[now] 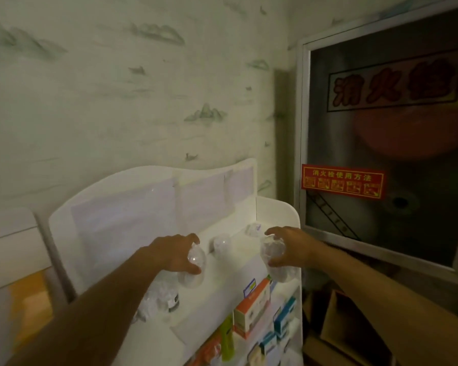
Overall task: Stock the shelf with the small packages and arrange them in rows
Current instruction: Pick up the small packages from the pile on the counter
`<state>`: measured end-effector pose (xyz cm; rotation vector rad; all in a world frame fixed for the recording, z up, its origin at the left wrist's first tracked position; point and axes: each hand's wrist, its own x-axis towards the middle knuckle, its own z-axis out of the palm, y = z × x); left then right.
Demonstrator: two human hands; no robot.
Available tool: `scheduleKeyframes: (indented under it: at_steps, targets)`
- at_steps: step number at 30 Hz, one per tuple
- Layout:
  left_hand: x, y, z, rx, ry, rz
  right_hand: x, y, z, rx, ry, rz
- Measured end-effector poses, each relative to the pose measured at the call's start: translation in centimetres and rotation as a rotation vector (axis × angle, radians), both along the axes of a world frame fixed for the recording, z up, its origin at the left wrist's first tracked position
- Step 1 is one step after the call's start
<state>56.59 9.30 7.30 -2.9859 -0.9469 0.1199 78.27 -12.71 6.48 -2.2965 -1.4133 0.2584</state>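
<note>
A pale wall (103, 101) printed with faint grey-green mountains fills the view behind the shelf. To the right of the shelf hangs a metal-framed cabinet (386, 143) with a dark glass door, large red characters and a red instruction sticker (342, 181).

The white shelf (154, 215) stands against the wall, with a curved back panel and a top ledge where the small packages go. Both arms reach in over that ledge.

The left hand (175, 253) curls its grip around a clear, egg-shaped package (193, 269) at the front of the top ledge; the fingers wrap over the top and the thumb presses its lower side. The right hand (288, 248) clamps a second clear package (271, 257) near the right end of the same ledge, fingers arched over it and thumb beneath.

Between the two hands, further back on the ledge, a third clear package (221, 245) stands free, and a fourth (253, 229) sits behind the right hand, near the shelf's right side wall. More clear packages (161, 299) crowd the ledge's left part, under the left forearm.

On the lower tiers sit an orange and white box (251, 307), blue and white boxes (284, 317) and a green packet (226, 336). Brown cardboard (339, 326) lies on the floor to the right of the shelf.
</note>
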Motion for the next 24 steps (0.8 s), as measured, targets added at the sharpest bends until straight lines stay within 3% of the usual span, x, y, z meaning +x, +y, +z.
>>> scheduleKeyframes:
  at_steps: [13, 18, 24]
  targets:
    - [7.2, 10.5, -6.0, -0.233, -0.051, 0.031, 5.1, 11.0, -3.3, -0.178, -0.058, 0.083]
    - [7.9, 13.8, -9.2, -0.130, 0.010, 0.071, 5.5, 16.8, -6.5, -0.212, -0.083, 0.103]
    - [10.1, 14.4, -12.5, -0.028, -0.047, 0.058, 5.9, 21.3, -10.7, -0.210, -0.037, 0.143]
